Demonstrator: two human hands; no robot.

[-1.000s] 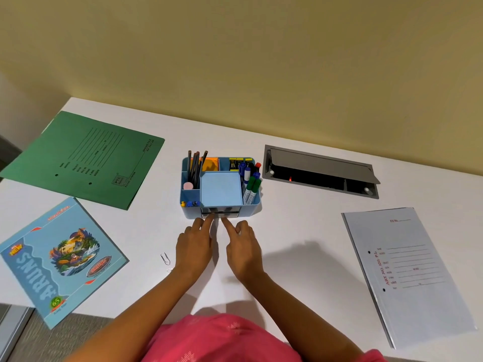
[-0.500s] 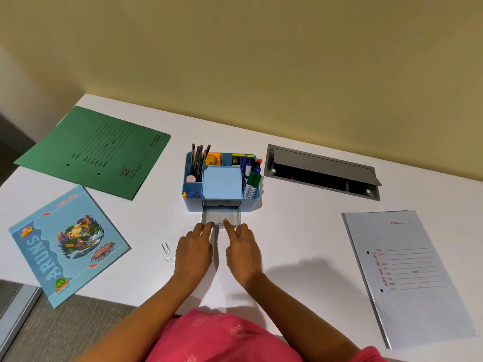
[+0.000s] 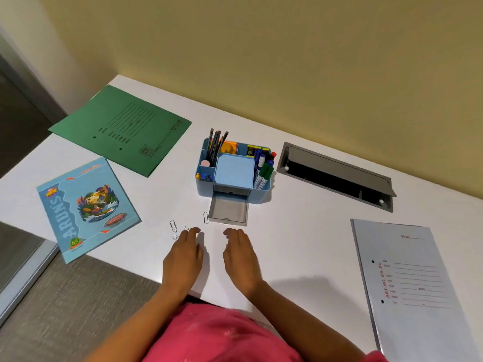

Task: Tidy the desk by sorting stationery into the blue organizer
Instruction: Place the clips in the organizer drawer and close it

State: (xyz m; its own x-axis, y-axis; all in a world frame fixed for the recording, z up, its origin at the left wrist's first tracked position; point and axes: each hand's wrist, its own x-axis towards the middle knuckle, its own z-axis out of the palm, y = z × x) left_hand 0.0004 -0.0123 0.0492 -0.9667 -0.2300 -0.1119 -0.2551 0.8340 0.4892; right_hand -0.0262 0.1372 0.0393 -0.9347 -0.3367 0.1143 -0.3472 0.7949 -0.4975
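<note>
The blue organizer (image 3: pixel 262 196) stands at the middle of the white desk (image 3: pixel 300 231), its upper compartments already holding pencils (image 3: pixel 215 145), markers (image 3: pixel 264 169) and a pad of notes (image 3: pixel 234 171). Its clear drawer (image 3: pixel 228 211) is drawn out toward you at 6 o'clock and looks empty. The loose paper clips lie at about 7 o'clock from the organizer: one (image 3: pixel 206 217) just beside the drawer's left corner, another (image 3: pixel 173 226) further left, and two more near your fingertips. Your left hand (image 3: pixel 183 257) lies palm down with relaxed fingers, gripping nothing; whether it touches the nearest clips you cannot tell from this view. Your right hand (image 3: pixel 241 254), equally slack and holding nothing, rests just short of the drawer front. Expect the clips to be light, stiff wire lying flat on a smooth top: they will likely skate when pressed, so nip each by its rounded loop, or slide it off the drawer-side edge. Outward lie a green folder (image 3: pixel 122 129) at 10 o'clock, a blue notebook (image 3: pixel 86 207) at 8, a cable hatch (image 3: pixel 337 176) at 3 and a grey folder (image 3: pixel 410 291) at 4.
</note>
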